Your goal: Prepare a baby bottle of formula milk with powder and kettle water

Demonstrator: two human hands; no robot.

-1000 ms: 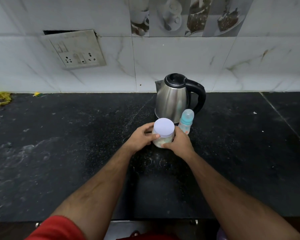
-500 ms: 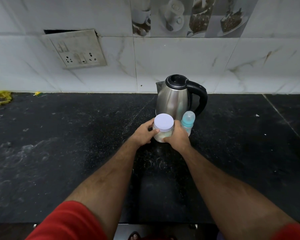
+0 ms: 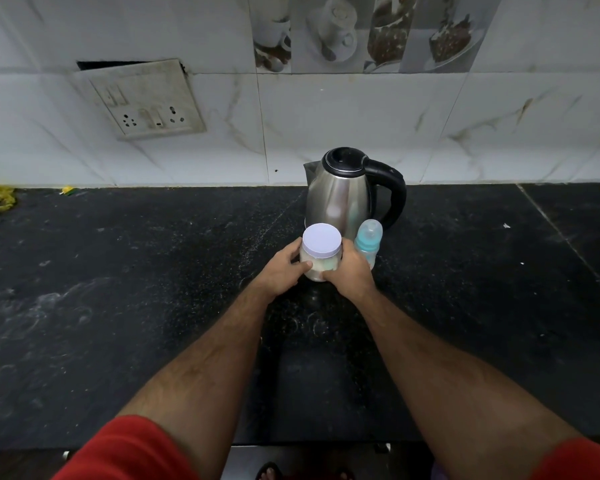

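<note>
Both grips wrap the powder jar (image 3: 321,253) on the black worktop (image 3: 118,289): left hand (image 3: 284,270), right hand (image 3: 350,271). Kettle (image 3: 340,194) just behind, baby bottle (image 3: 368,240) beside it.

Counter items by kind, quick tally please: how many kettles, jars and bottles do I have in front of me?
Steel kettle: 1
Powder jar with white lid, held by the left hand and right hand: 1
Baby bottle: 1
Total: 3
</note>
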